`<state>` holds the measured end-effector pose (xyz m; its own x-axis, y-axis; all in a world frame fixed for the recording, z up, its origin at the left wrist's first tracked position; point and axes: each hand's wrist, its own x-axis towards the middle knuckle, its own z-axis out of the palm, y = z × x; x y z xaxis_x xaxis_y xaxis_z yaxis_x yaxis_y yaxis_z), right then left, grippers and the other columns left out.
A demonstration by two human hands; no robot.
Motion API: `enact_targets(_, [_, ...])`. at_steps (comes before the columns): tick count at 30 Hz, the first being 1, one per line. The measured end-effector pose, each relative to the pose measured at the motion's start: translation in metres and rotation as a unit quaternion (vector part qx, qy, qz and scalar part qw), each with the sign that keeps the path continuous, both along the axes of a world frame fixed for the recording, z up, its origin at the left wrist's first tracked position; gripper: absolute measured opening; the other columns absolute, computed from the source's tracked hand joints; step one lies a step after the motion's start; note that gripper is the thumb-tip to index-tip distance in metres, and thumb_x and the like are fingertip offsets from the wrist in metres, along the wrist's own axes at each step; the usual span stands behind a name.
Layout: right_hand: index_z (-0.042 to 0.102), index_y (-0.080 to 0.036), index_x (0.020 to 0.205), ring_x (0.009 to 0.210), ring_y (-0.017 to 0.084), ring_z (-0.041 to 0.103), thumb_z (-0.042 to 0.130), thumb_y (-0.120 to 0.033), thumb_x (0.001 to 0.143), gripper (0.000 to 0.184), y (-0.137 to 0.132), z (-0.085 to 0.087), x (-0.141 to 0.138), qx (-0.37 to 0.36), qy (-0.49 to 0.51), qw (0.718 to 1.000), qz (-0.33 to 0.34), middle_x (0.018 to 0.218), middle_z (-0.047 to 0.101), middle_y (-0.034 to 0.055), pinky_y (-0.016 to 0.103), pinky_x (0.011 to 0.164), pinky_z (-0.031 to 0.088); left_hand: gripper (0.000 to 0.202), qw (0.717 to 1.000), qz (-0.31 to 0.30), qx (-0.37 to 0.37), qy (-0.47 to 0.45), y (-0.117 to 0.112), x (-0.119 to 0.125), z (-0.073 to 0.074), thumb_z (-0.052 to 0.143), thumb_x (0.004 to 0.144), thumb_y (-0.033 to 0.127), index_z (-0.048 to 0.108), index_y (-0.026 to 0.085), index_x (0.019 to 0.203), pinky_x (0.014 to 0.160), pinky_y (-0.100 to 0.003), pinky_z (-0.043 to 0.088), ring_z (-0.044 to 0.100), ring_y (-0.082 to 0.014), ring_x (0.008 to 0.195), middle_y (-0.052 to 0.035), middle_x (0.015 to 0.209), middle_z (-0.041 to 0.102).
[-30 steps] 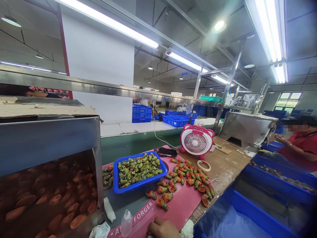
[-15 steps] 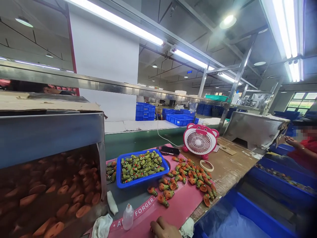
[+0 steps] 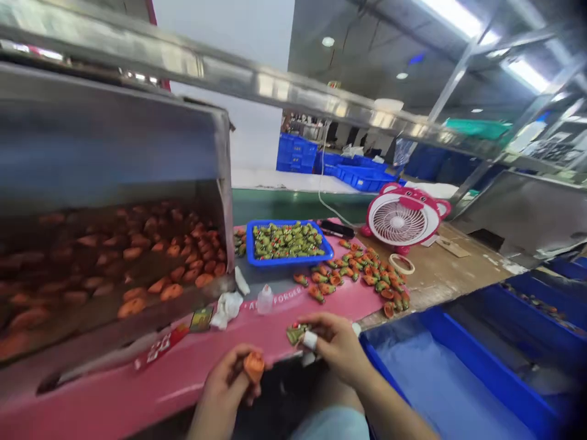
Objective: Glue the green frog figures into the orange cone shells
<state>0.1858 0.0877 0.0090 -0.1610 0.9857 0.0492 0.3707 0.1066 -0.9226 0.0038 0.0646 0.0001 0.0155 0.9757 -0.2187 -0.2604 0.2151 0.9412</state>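
Near the table's front edge, my left hand point(image 3: 224, 388) is closed around a small orange hollow piece point(image 3: 254, 366). My right hand point(image 3: 337, 345), with a white wrap on one finger, pinches a small green figurine piece point(image 3: 296, 333) with a red spot. The two pieces are apart. Beyond my hands lie loose green-and-orange pieces point(image 3: 326, 288) on the pink mat point(image 3: 192, 354). A blue basket point(image 3: 288, 263) behind them is filled with green figurine pieces point(image 3: 287, 239). A clear squeeze bottle point(image 3: 265, 300) stands beyond and between my hands.
At left, a metal box with an open front point(image 3: 110, 140) contains many orange pieces point(image 3: 172, 291). A crumpled white cloth point(image 3: 227, 308) lies by it. A pink fan point(image 3: 403, 217), dark phone point(image 3: 337, 229) and tape ring point(image 3: 402, 264) are behind; a blue bin point(image 3: 481, 360) is at right.
The view has tilted downward, and the table sits differently in it. Earlier only part of one hand showed at the bottom edge; now both hands show, each with a piece.
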Motion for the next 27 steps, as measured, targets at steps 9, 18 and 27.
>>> enact_targets(9, [0.058, -0.025, 0.095, 0.065, 0.012, 0.057, 0.059, -0.021, 0.074, 0.021, -0.029, 0.039, -0.009, 0.181, -0.075, 0.980, 0.041, 0.077, 0.062, 0.0017, 0.024, 0.059, 0.048, 0.011, 0.995, -0.094, -0.026, -0.004, -0.005, -0.002, 0.025, 0.055, 0.070, 0.022, 0.055, 0.015, 0.079, 0.040, -0.016, 0.035, 0.047, -0.0063, 0.042, -0.0001, 0.063, 0.061])
enact_targets(18, [0.055, -0.021, 0.096, 0.072, 0.012, 0.059, 0.057, -0.015, 0.076, 0.021, -0.031, 0.046, -0.018, 0.286, -0.141, 0.943, 0.096, 0.080, 0.063, 0.0029, 0.021, 0.065, 0.048, 0.007, 0.992, -0.118, -0.019, 0.046, -0.006, -0.003, 0.027, 0.052, 0.069, 0.017, 0.056, 0.014, 0.074, 0.040, -0.016, 0.037, 0.046, -0.0055, 0.041, 0.0048, 0.053, 0.054])
enact_targets(27, [0.051, -0.019, 0.104, 0.074, 0.011, 0.057, 0.050, -0.007, 0.076, 0.030, -0.034, 0.042, -0.019, 0.305, -0.189, 0.924, 0.132, 0.083, 0.059, 0.0040, 0.019, 0.065, 0.046, 0.009, 0.988, -0.131, 0.002, 0.080, -0.007, -0.005, 0.022, 0.048, 0.073, 0.015, 0.056, 0.015, 0.076, 0.043, -0.015, 0.038, 0.047, -0.0056, 0.045, 0.0052, 0.053, 0.054])
